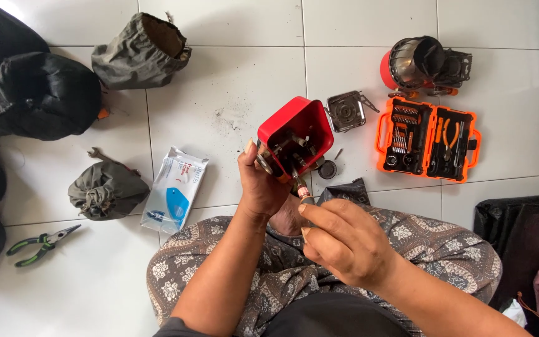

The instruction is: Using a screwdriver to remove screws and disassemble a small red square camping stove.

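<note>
My left hand [260,184] holds up a small red metal housing [296,134] with its open underside toward me, dark metal fittings and a brass tube showing inside. My right hand [341,240] pinches a small fitting [304,195] at the end of that tube, just below the housing. Both hands hover over my lap, which is covered in patterned cloth [269,274].
An open orange tool case [428,138] with bits and pliers lies right. Beside it are a square metal burner part [345,111] and a red lantern-like heater [420,62]. Left: grey pouches [138,53] [106,190], wipes pack [174,187], green pliers [42,243], black bags [26,93].
</note>
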